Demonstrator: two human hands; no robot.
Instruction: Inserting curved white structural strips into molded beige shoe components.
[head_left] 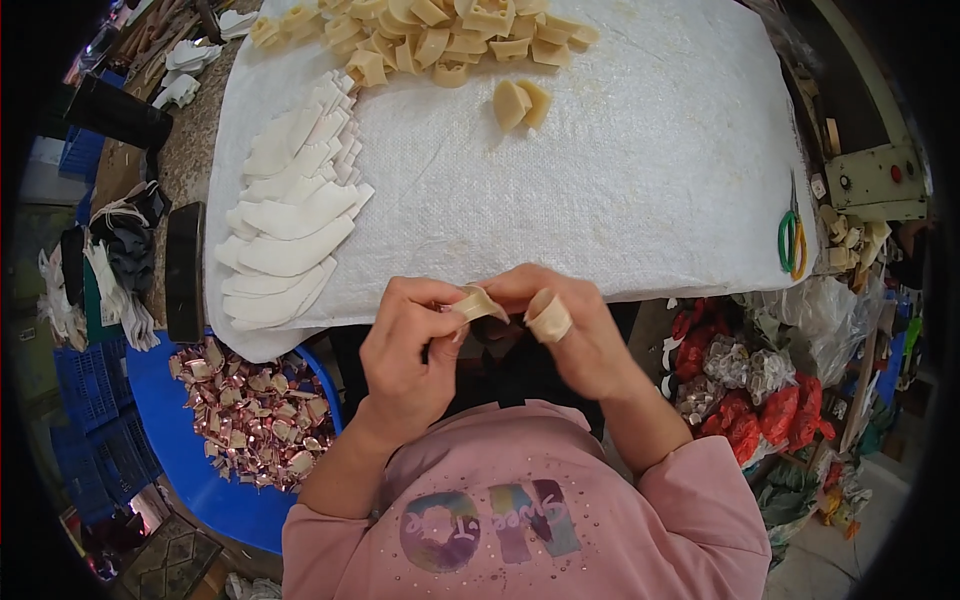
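Observation:
Above my lap, by the table's near edge, my left hand (408,345) pinches a small cream curved piece (474,304) between thumb and fingers. My right hand (585,340) grips the other end of this piece, its fingertips partly hidden. A cream band (548,316) is wrapped round the right thumb. To the left on the white woven cover (560,210) lie overlapping white curved strips (297,240), fanned in a row. Cream molded pieces (430,45) are heaped at the far side, with a couple of loose ones (521,106) nearer me.
Green-and-yellow-handled scissors (792,244) lie at the table's right edge. A dark phone (185,270) rests at the left edge. Below left, a blue tub (165,410) holds shiny pinkish pieces (255,412). Red and clear plastic bags (765,410) crowd the right side.

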